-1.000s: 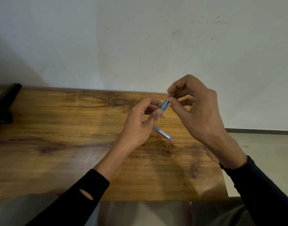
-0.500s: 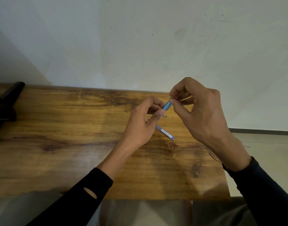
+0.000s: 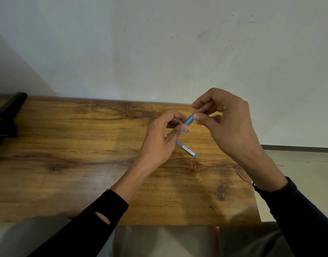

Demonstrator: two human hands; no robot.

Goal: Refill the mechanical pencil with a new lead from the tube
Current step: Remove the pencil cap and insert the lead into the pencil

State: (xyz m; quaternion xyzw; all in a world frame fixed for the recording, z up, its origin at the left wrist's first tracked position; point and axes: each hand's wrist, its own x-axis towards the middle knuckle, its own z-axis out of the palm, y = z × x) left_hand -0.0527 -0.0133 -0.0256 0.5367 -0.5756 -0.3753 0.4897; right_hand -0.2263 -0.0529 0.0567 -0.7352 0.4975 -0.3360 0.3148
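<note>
My left hand grips a blue mechanical pencil above the table, its upper end pointing up and to the right. My right hand pinches thumb and forefinger together at that upper end; anything thin between the fingertips is too small to see. The lead tube, pale purple with a white label and a blue end, lies on the wooden table just below my left hand. A tiny grey piece lies on the table under the pencil.
A black object stands at the table's far left edge. A pale wall rises right behind the table. The table's right edge lies under my right forearm, with floor beyond it.
Both hands stay joined at the pencil's upper end and have barely moved. The tube and the tiny grey piece lie where they were.
</note>
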